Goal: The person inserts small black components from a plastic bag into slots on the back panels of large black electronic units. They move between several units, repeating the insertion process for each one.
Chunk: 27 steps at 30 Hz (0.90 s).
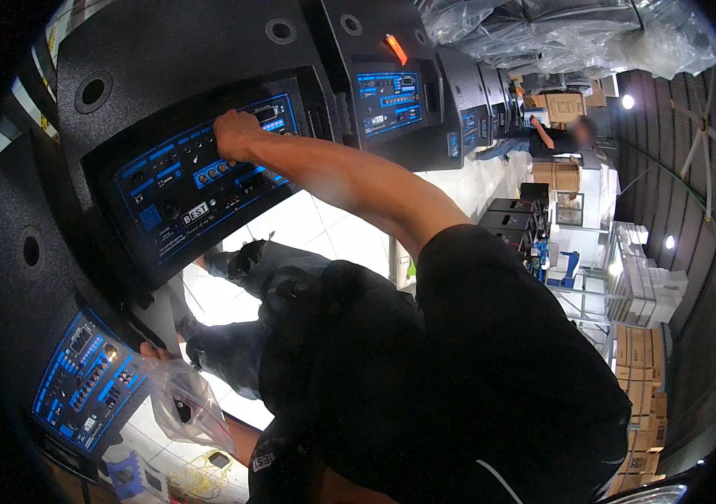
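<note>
In the head view, the right hand (236, 134) reaches up across the body to the blue-and-black control panel (198, 181) set in the back of a black loudspeaker cabinet (165, 59); its fingers curl onto the row of knobs, though whether they pinch one cannot be told. Lower left, the left hand (156, 351) grips a clear plastic bag (186, 403) of small dark parts, fingers closed on its top edge, just beside a second blue control panel (81, 382). Far off, another person (564, 134) stands near stacked cardboard boxes (639, 370).
</note>
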### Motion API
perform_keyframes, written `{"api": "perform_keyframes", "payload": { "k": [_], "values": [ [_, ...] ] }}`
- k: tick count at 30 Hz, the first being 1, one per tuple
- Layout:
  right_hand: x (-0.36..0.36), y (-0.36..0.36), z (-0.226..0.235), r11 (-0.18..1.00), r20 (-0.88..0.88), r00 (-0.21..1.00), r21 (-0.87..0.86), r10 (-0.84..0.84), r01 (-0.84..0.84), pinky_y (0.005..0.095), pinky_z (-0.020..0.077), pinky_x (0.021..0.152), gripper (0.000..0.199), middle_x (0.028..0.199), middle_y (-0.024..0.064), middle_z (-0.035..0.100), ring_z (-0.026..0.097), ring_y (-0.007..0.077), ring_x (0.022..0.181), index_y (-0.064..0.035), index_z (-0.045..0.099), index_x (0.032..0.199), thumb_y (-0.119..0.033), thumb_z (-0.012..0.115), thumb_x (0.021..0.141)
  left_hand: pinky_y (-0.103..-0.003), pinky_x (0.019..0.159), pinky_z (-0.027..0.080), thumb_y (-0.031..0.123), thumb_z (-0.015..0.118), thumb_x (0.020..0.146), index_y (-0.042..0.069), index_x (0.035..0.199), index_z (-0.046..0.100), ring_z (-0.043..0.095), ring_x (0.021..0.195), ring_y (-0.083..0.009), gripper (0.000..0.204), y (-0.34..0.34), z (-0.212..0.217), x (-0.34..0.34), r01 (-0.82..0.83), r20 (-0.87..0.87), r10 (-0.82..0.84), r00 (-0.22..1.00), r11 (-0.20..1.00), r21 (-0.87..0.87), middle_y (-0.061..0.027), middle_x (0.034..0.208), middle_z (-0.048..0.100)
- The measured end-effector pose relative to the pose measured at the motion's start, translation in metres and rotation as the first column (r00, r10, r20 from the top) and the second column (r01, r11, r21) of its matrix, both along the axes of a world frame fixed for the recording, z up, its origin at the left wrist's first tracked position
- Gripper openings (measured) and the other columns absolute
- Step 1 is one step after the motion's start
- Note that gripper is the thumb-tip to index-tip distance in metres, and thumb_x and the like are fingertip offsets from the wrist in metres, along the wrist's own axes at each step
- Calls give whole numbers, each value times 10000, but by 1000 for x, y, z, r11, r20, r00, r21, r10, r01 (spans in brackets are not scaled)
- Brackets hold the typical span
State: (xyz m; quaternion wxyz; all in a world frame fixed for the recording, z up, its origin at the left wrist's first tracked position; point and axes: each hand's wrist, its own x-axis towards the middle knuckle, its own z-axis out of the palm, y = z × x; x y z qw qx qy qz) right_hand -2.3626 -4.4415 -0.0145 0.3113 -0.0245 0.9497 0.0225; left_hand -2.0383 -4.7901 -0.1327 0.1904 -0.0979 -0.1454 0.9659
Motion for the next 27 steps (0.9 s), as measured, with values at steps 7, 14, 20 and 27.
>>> {"api": "perform_keyframes", "payload": {
  "k": [7, 14, 20, 27],
  "values": [
    [-5, 0, -5, 999, 85, 996, 16, -29, 27, 407, 512, 802, 332, 997, 185, 651, 628, 307, 966, 9, 678, 928, -130, 716, 629, -320, 1031, 332, 427, 363, 958, 106, 1389, 307, 429, 1216, -183, 541, 3, -5, -2, -1, -45, 5, 999, 996, 94, -130, 1324, 445],
    [-13, 10, -16, 999, 39, 998, 16, -40, 39, 399, 506, 829, 344, 1018, 200, 640, 622, 323, 972, 8, 677, 926, -183, 687, 639, -334, 972, 356, 432, 376, 949, 97, 1346, 314, 446, 1156, -196, 523, 4, -6, -3, -23, -40, 30, 999, 986, 168, -108, 1254, 470],
    [-12, -3, -8, 998, 36, 998, 1, -55, 55, 404, 502, 835, 330, 1037, 211, 630, 620, 336, 967, 10, 669, 946, -193, 623, 690, -310, 776, 428, 363, 438, 934, 77, 1177, 402, 514, 929, -176, 377, 8, -1, 2, -77, 71, 82, 994, 995, -69, -104, 1030, 523],
    [-18, 19, -10, 993, 175, 978, -31, -110, 117, 397, 533, 725, 277, 845, 210, 660, 669, 301, 764, 29, 673, 839, -184, 594, 681, -282, 547, 513, 282, 511, 916, 54, 981, 504, 594, 665, -154, 237, 27, 2, -1, 305, 510, 172, 843, 629, -715, -99, 769, 584]
  ]
}}
